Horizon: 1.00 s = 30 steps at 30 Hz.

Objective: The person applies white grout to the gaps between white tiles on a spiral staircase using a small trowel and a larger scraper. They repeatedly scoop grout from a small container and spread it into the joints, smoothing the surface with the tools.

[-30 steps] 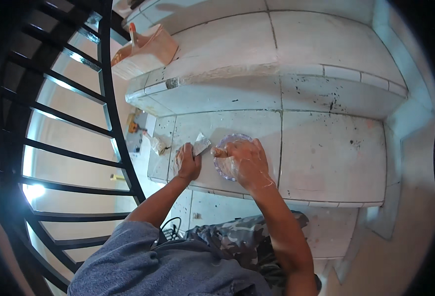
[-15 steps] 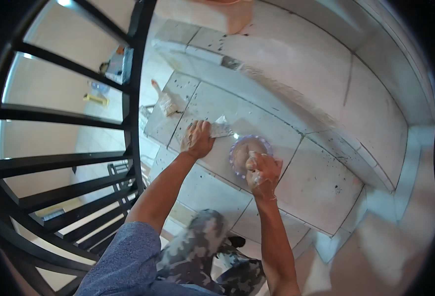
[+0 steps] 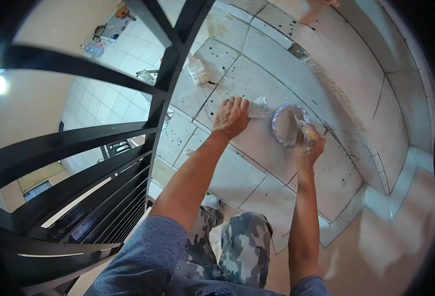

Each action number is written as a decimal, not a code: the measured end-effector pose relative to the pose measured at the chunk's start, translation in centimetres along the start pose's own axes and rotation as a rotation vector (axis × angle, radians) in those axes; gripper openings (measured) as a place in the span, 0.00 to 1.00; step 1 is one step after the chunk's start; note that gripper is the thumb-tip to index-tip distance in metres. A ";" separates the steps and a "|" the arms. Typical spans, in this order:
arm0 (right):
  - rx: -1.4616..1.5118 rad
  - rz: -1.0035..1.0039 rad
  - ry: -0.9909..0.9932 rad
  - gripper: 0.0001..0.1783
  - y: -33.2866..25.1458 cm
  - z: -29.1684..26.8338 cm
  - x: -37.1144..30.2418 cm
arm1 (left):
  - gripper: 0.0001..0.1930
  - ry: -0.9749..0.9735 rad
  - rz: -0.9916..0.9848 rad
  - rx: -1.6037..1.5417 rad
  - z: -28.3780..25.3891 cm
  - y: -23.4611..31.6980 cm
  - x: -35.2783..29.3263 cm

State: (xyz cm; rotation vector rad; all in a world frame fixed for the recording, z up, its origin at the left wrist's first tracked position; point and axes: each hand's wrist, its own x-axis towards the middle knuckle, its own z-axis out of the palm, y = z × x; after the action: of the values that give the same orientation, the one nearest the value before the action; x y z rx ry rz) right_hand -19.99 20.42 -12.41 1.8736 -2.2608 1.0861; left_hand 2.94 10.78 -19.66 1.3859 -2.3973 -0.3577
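A round bowl (image 3: 276, 136) with a scalloped purple-and-white rim sits on the tiled step, filled with smooth grey-beige paste (image 3: 286, 126). My right hand (image 3: 310, 144), smeared with paste, grips a narrow tool (image 3: 299, 129) at the bowl's right side. The fingers partly cover this tool, and its exact kind is unclear. To the left of the bowl, my left hand (image 3: 232, 116) is closed on a whitish, shiny flat piece (image 3: 260, 110) that sticks out toward the rim. I cannot make out its kind.
A paste-coated brush (image 3: 197, 70) lies farther left on the speckled step (image 3: 257, 79). Black railing (image 3: 165, 84) runs along my left, with a lower tiled floor (image 3: 99, 103) beyond it. A clear plastic bottle (image 3: 94, 48) is down there. A higher step (image 3: 346, 64) rises on the far right.
The view has shifted, so bowl and hands appear farther right and higher. My right hand has moved from over the paste to the bowl's right side, showing the tool and smoother paste.
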 end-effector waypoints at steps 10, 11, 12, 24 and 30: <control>0.026 -0.235 -0.102 0.11 0.0 1.3 -1.5 | 0.07 0.193 0.003 -0.022 0.6 -0.4 -2.1; -0.014 -0.262 -0.135 0.14 0.2 1.1 -1.4 | 0.06 0.211 -0.002 -0.019 0.6 -0.2 -2.2; 0.014 -0.278 -0.123 0.14 0.7 1.1 -1.2 | 0.06 0.229 -0.008 -0.015 0.8 -0.1 -2.4; -0.038 -0.591 -0.309 0.10 1.7 0.6 0.7 | 0.04 0.465 -0.092 0.023 2.6 0.1 -3.2; 0.434 -0.539 -0.261 0.11 3.7 1.7 0.6 | 0.02 0.462 -0.263 0.055 2.6 2.4 -3.9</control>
State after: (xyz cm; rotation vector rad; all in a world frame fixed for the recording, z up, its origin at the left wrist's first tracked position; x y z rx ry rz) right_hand -22.69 19.21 -15.33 2.7087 -1.5112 1.3619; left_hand 1.79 15.44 -21.81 1.6075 -1.8711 -0.0248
